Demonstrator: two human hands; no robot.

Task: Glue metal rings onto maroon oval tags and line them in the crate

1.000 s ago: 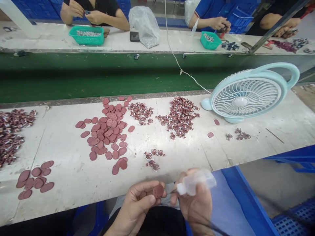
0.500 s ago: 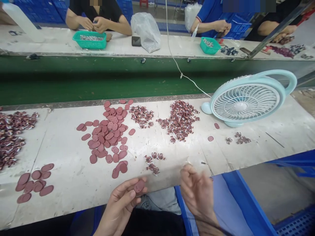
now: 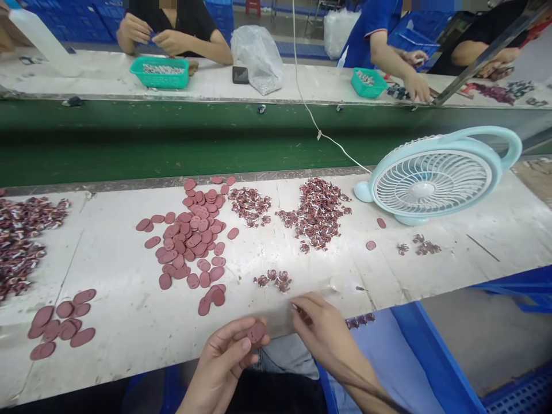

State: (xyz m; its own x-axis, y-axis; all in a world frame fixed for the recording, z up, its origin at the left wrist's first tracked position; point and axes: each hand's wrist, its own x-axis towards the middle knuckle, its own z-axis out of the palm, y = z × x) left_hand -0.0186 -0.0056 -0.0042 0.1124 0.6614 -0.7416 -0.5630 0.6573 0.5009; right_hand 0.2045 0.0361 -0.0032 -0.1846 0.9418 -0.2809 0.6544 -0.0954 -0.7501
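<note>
My left hand (image 3: 226, 356) pinches a dark red oval disc with small holes (image 3: 256, 332) between thumb and fingers, just off the front edge of the table. My right hand (image 3: 321, 328) is to its right, palm down, with fingers curled together. A small brown-red piece (image 3: 302, 314) shows partly between those fingers; the rest is hidden. Just beyond the hands, a little cluster of small brown-red and white pieces (image 3: 276, 280) lies on the table. A row of similar small pieces (image 3: 360, 321) sits in the blue tray (image 3: 414, 345) beside my right wrist.
A heap of red oval discs (image 3: 190, 236) is left of centre, with a smaller group (image 3: 64, 328) at far left. Piles of small pieces (image 3: 319, 213) lie farther back. A light blue fan (image 3: 431, 178) stands at right. People work at the opposite bench (image 3: 207, 86).
My right hand has moved left toward the left hand, its fingers now closed on something small. The small cluster has fewer pieces at its near side. My left hand shifted slightly right with the disc.
</note>
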